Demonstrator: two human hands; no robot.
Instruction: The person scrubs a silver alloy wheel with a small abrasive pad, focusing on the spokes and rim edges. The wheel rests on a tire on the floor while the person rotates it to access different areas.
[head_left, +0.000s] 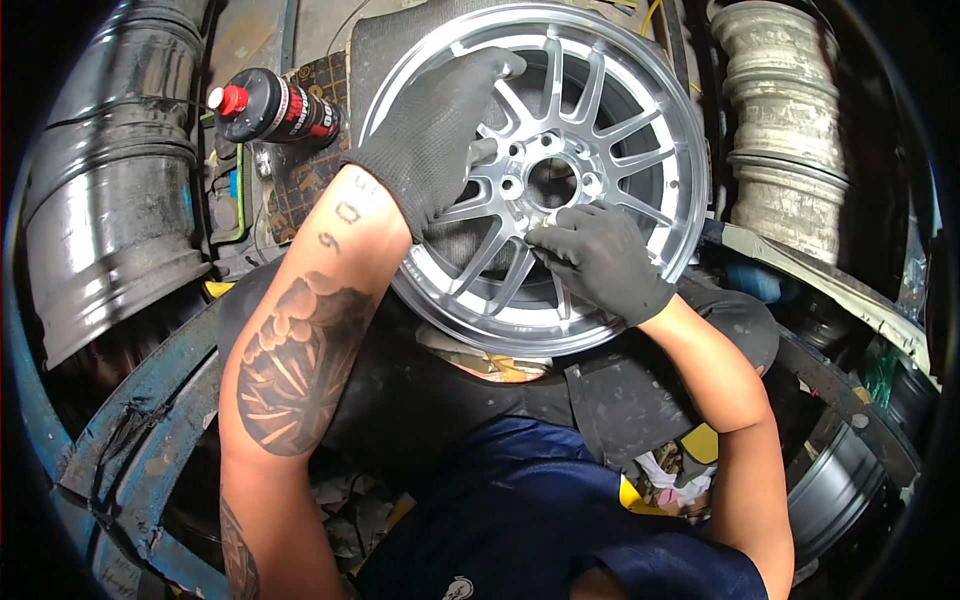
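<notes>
A silver alloy wheel (pixel 612 128) with many thin spokes lies face up across my lap, its bare centre hole near the middle. My left hand (pixel 440 125), in a black knit glove, lies over the wheel's left side and grips it, with the thumb and a finger at the spokes. My right hand (pixel 605 258), also black-gloved, has its fingers bent together just below the centre hole, by the bolt holes. A small pale patch shows at its fingertips; whether it is a held piece or cloth I cannot make out.
A dark bottle with a red cap (pixel 270 108) stands at the left. Stacked wheel barrels, glossy ones (pixel 120 200) left and dull scuffed ones (pixel 785 120) right, flank me. A worn blue metal frame (pixel 130 430) runs along the lower left. Another wheel (pixel 840 485) lies lower right.
</notes>
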